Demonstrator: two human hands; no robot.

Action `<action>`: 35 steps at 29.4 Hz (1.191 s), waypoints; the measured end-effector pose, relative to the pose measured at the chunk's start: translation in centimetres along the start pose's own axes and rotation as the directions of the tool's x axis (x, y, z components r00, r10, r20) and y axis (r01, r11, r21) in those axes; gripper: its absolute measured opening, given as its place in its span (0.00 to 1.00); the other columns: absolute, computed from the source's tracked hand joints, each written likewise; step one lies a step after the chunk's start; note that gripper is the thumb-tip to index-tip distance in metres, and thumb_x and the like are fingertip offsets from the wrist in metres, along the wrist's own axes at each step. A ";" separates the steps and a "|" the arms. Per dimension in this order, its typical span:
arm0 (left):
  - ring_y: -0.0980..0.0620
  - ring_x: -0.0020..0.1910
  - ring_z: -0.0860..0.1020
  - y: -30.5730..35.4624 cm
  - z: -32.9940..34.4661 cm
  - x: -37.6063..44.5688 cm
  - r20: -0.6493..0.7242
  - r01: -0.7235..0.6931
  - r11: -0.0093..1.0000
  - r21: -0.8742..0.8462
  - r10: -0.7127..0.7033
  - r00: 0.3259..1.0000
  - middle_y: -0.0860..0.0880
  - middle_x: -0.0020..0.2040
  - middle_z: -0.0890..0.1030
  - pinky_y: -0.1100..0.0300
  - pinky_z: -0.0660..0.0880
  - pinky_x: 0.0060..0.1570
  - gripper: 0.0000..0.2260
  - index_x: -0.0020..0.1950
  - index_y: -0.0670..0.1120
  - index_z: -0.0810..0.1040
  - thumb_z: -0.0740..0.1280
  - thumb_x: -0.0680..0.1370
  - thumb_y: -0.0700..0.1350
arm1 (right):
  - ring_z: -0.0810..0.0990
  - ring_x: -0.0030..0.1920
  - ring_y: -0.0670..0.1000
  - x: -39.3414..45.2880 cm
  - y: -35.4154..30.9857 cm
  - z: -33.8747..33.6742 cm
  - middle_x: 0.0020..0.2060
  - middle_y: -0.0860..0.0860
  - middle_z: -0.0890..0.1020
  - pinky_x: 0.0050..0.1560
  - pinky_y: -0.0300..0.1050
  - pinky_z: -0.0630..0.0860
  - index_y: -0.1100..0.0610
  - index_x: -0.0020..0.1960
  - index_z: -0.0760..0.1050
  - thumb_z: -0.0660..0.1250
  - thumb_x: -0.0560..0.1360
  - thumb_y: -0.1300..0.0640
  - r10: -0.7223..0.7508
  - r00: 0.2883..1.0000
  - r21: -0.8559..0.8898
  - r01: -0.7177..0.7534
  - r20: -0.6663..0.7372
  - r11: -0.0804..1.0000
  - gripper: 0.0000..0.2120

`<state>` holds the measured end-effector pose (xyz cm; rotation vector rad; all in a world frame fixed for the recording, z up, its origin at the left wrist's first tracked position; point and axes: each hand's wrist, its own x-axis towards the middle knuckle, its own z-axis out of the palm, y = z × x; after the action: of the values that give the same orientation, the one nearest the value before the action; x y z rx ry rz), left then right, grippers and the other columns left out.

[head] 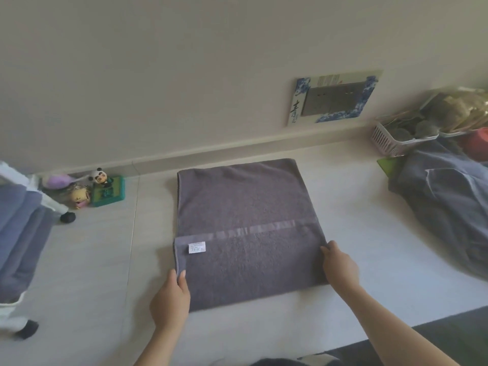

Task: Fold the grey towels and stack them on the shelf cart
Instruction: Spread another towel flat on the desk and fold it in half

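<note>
A grey towel [245,207] lies flat on the pale floor in the middle, its near part folded over so a white label [197,247] shows. My left hand [171,299] pinches the towel's near left edge between thumb and fingers. My right hand [339,265] grips the near right edge, fingers curled onto the cloth. A heap of unfolded grey towels [449,207] lies at the right. At the far left stands the white shelf cart [37,191] with folded grey towels [18,233] on it.
Small toy figures [100,178] and a green box [111,192] sit by the wall at the left. A pink basket [388,140] with stuffed items stands at the back right. A framed picture [332,97] leans on the wall. The cart's black casters [67,217] rest on the floor.
</note>
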<state>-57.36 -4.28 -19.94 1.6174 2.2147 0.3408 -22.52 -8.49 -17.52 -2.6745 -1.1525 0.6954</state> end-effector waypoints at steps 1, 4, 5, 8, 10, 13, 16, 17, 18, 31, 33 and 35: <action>0.37 0.29 0.75 0.2 0.1 0.1 -0.006 0.035 0.999 -0.012 -0.035 0.999 0.41 0.28 0.75 0.55 0.66 0.29 0.14 0.37 0.44 0.65 0.62 0.79 0.48 | 0.79 0.46 0.62 0.4 0.0 -0.2 0.45 0.60 0.81 0.44 0.49 0.72 0.56 0.46 0.64 0.49 0.81 0.51 0.006 1.000 -0.017 -0.006 0.006 1.000 0.11; 0.40 0.37 0.77 0.7 -0.3 1.8 0.014 0.141 0.990 0.002 -0.141 0.990 0.43 0.34 0.78 0.55 0.71 0.36 0.17 0.39 0.44 0.70 0.58 0.79 0.55 | 0.79 0.47 0.60 1.6 -0.7 -1.0 0.45 0.58 0.81 0.44 0.47 0.71 0.58 0.47 0.69 0.52 0.80 0.48 -0.009 1.000 -0.035 0.009 0.014 0.999 0.15; 0.39 0.40 0.78 1.0 -0.4 2.5 0.027 0.154 0.988 -0.011 -0.153 0.988 0.43 0.37 0.78 0.54 0.71 0.38 0.18 0.41 0.44 0.72 0.57 0.79 0.57 | 0.79 0.48 0.61 1.9 -0.9 -1.1 0.46 0.58 0.81 0.44 0.47 0.71 0.58 0.49 0.71 0.53 0.80 0.47 -0.022 1.000 0.007 0.022 0.016 1.000 0.16; 0.37 0.42 0.78 2.3 -0.5 3.7 0.033 0.131 0.985 -0.114 -0.128 0.991 0.42 0.36 0.76 0.52 0.72 0.39 0.17 0.40 0.42 0.71 0.58 0.80 0.54 | 0.78 0.50 0.62 2.5 -1.6 -1.1 0.48 0.60 0.80 0.44 0.50 0.71 0.60 0.53 0.68 0.55 0.80 0.46 -0.081 0.996 0.137 0.075 0.032 0.988 0.17; 0.36 0.39 0.77 3.1 -0.4 3.6 -0.043 0.099 0.983 -0.154 -0.106 0.993 0.40 0.35 0.76 0.50 0.72 0.37 0.14 0.40 0.42 0.67 0.57 0.81 0.50 | 0.78 0.47 0.63 2.6 -1.9 -1.0 0.46 0.61 0.80 0.40 0.50 0.69 0.59 0.50 0.64 0.55 0.81 0.50 -0.113 0.993 0.184 0.106 0.027 0.977 0.11; 0.34 0.37 0.76 3.9 -0.8 3.3 -0.186 0.032 0.980 -0.195 -0.069 0.980 0.36 0.36 0.77 0.52 0.66 0.33 0.11 0.42 0.43 0.65 0.56 0.82 0.47 | 0.78 0.45 0.65 2.7 -2.1 -1.6 0.43 0.62 0.79 0.37 0.49 0.65 0.57 0.48 0.61 0.54 0.81 0.54 -0.137 0.989 0.238 0.148 -0.060 0.960 0.07; 0.33 0.37 0.76 4.7 -1.0 3.6 -0.235 0.012 0.981 -0.193 -0.058 0.970 0.35 0.37 0.78 0.52 0.64 0.33 0.10 0.44 0.42 0.67 0.55 0.82 0.47 | 0.77 0.44 0.66 3.0 -2.5 -2.5 0.41 0.63 0.79 0.37 0.50 0.66 0.56 0.48 0.61 0.54 0.81 0.54 -0.113 0.985 0.301 0.148 -0.132 0.942 0.07; 0.33 0.37 0.76 4.8 -0.8 4.0 -0.240 0.019 0.985 -0.171 -0.060 0.969 0.35 0.37 0.78 0.52 0.64 0.33 0.10 0.44 0.42 0.67 0.55 0.82 0.47 | 0.77 0.44 0.66 3.4 -2.7 -2.5 0.41 0.63 0.78 0.37 0.50 0.66 0.56 0.48 0.61 0.54 0.81 0.53 -0.115 0.984 0.297 0.150 -0.133 0.943 0.07; 0.33 0.37 0.76 4.7 -0.5 4.2 -0.236 0.031 0.990 -0.139 -0.064 0.970 0.35 0.37 0.78 0.53 0.64 0.33 0.10 0.44 0.42 0.67 0.55 0.82 0.47 | 0.77 0.43 0.65 3.6 -3.0 -2.5 0.40 0.62 0.78 0.37 0.50 0.66 0.56 0.47 0.60 0.54 0.81 0.53 -0.127 0.984 0.282 0.157 -0.122 0.946 0.07; 0.32 0.44 0.77 3.8 2.3 5.7 -0.276 0.049 0.999 0.025 -0.040 0.960 0.34 0.48 0.76 0.44 0.71 0.39 0.09 0.55 0.39 0.72 0.64 0.78 0.41 | 0.74 0.56 0.62 5.6 -3.6 0.4 0.59 0.59 0.74 0.50 0.54 0.69 0.59 0.62 0.65 0.54 0.80 0.57 -0.144 0.980 -0.019 0.142 -0.134 0.990 0.12; 0.35 0.52 0.74 4.5 2.5 5.7 -0.372 -0.115 0.985 0.129 0.156 0.915 0.36 0.55 0.76 0.42 0.69 0.50 0.15 0.61 0.40 0.74 0.63 0.75 0.42 | 0.68 0.64 0.61 5.4 -4.2 1.1 0.65 0.57 0.70 0.63 0.54 0.59 0.57 0.71 0.63 0.58 0.77 0.58 -0.178 0.949 -0.050 0.171 -0.258 0.984 0.22; 0.39 0.60 0.71 6.9 3.0 4.5 -0.294 -0.402 0.895 0.194 0.444 0.847 0.39 0.62 0.75 0.42 0.64 0.60 0.20 0.64 0.41 0.75 0.58 0.75 0.48 | 0.68 0.68 0.61 4.6 -5.7 1.7 0.68 0.57 0.70 0.68 0.53 0.49 0.53 0.71 0.66 0.57 0.75 0.54 -0.333 0.889 -0.118 0.312 -0.315 0.943 0.24</action>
<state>-51.39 2.09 -20.54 2.2710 2.1146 0.6491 -24.25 -1.30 -18.88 -2.4269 -1.4854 0.1467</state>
